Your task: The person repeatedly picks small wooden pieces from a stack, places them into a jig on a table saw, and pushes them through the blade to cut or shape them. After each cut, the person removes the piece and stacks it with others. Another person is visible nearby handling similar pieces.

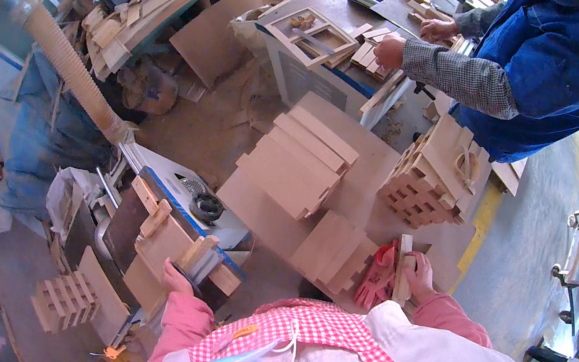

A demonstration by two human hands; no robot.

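Note:
My right hand (pixel 420 275) is closed on a short, pale wooden strip (pixel 403 268), which stands nearly upright beside red work gloves (pixel 375 279). The gloves lie next to a low stack of notched boards (pixel 336 251). Over on the left, my left hand (pixel 177 278) rests at the near edge of a machine table with its fingers curled by a dark edge; what they grip is hard to make out. In front of that hand is a wooden jig (pixel 164 241) with pale blocks fixed on it.
A larger pile of brown boards (pixel 294 161) and a notched stack (pixel 430 173) stand on a wide panel (pixel 246 197). A co-worker in blue (pixel 548 77) handles wood pieces at another machine table. A ribbed hose (pixel 72 69) runs down to my machine, near a black knob (pixel 206 207).

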